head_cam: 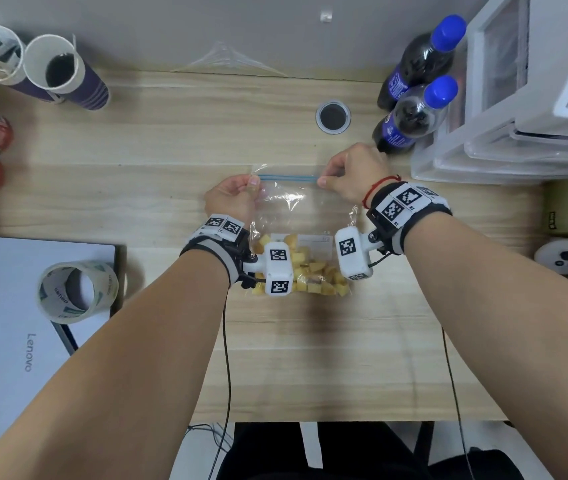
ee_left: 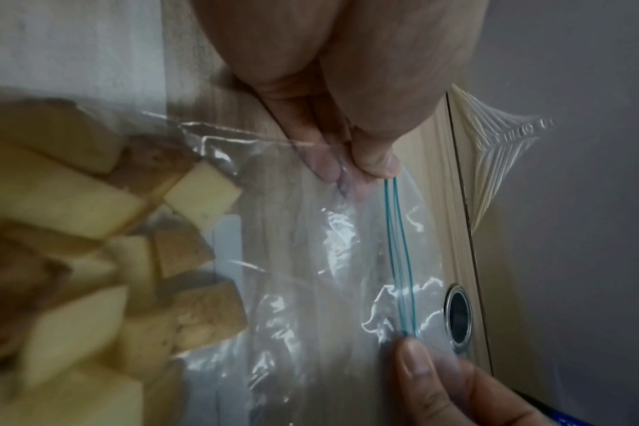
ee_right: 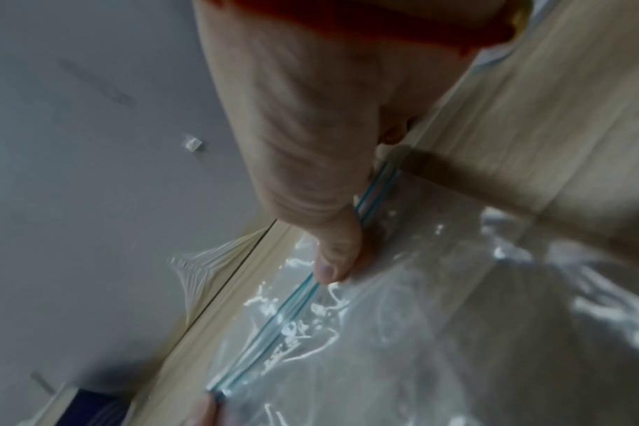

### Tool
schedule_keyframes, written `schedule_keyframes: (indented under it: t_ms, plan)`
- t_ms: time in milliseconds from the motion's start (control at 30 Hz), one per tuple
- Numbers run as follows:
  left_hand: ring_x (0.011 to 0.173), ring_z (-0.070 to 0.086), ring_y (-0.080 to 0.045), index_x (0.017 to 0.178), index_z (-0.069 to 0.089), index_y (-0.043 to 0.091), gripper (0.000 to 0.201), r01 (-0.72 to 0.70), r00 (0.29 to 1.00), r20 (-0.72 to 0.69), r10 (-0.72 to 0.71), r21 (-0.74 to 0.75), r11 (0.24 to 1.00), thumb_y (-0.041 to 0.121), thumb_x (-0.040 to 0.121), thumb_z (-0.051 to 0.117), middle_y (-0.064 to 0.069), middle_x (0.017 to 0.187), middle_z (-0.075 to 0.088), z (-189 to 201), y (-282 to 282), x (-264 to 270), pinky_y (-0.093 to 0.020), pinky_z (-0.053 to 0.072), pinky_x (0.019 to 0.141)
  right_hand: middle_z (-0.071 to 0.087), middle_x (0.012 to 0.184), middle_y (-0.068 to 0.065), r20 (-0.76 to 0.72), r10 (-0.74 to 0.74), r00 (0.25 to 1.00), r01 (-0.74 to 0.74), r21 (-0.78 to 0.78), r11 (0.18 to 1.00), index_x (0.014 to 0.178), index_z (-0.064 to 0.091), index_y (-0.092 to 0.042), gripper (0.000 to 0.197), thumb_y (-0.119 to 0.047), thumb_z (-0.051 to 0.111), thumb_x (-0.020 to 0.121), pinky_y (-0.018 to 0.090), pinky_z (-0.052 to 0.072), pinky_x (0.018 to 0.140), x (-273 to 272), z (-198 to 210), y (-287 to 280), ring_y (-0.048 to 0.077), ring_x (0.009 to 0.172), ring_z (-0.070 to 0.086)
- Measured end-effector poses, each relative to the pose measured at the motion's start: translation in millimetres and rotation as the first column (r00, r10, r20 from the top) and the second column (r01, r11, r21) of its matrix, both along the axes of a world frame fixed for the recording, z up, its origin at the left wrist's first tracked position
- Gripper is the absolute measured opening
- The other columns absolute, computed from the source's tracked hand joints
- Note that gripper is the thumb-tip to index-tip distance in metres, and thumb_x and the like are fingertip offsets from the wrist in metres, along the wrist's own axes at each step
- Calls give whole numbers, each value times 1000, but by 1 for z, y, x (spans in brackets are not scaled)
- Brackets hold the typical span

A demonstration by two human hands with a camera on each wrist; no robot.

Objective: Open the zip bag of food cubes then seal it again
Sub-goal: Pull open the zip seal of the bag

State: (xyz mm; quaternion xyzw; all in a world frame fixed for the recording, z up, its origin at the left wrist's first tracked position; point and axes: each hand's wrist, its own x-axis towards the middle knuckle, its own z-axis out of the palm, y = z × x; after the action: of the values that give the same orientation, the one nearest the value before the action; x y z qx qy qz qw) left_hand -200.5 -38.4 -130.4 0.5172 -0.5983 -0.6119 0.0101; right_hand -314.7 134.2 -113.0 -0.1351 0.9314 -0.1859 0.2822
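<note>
I see a light wood-grain tabletop point(head_cam: 158, 174) against a grey wall point(head_cam: 171, 29), its grommet hole point(head_cam: 333, 116) behind the zip bag point(head_cam: 305, 209). My left hand point(head_cam: 232, 200) and right hand point(head_cam: 355, 178) each have their grip pinched on an end of the blue zip strip point(head_cam: 289, 178).

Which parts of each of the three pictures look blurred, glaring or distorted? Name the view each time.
Head view: sharp at the centre, wide-angle bending at the edges, glare on the zip bag. Left wrist view: the food cubes close to the lens are soft, while the blue zip strip is crisp. Right wrist view: soft overall, the right hand smeared, white glints on the plastic.
</note>
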Motion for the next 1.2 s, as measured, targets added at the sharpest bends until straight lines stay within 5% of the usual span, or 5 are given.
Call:
schedule_keyframes:
  t_ms: [600, 800, 1000, 1067, 1200]
  plan:
    - [72, 75, -20, 96, 73, 7, 10, -32, 999, 0, 32, 85, 996, 14, 88, 74, -3, 78, 76, -1, -2, 0, -44, 64, 75, 69, 84, -15, -32, 120, 992, -119, 8, 993, 85, 74, -32, 19, -50, 70, 80, 33, 28, 92, -3, 1, -13, 11, 92, 52]
    - [84, 76, -30, 98, 72, 2, 14, -36, 999, -16, 38, 88, 995, 12, 89, 74, -13, 91, 78, 4, 0, 0, -47, 62, 81, 64, 77, -11, -82, 108, 991, -106, 24, 994, 75, 72, -30, 12, -41, 72, 79, 34, 38, 91, -2, 3, -23, 15, 87, 56]
    - [79, 72, -18, 88, 67, 15, 7, 103, 994, 33, -101, -88, 991, 18, 89, 73, -4, 89, 75, 9, -9, 2, -44, 59, 88, 66, 83, -17, -21, 92, 996, -92, -11, 996, 86, 76, -31, 17, -47, 70, 82, 40, 32, 100, -1, 10, -10, 10, 91, 53]
    - [94, 65, -15, 106, 61, 16, 31, 353, 936, 120, -332, -364, 862, 30, 84, 77, -3, 107, 67, 13, -17, -3, -38, 52, 98, 63, 76, -19, -27, 96, 995, -96, -7, 995, 83, 74, -32, 14, -45, 72, 81, 40, 30, 98, -4, 13, -5, 11, 91, 53]
    - [126, 42, -22, 125, 60, 30, 53, 778, 546, 450, -706, -584, 230, 58, 81, 68, 2, 132, 52, 37, -9, -35, -42, 34, 98, 57, 67, -18, -75, 123, 990, -125, -18, 992, 83, 76, -30, 14, -44, 73, 81, 39, 31, 95, -2, 21, -9, 12, 89, 51]
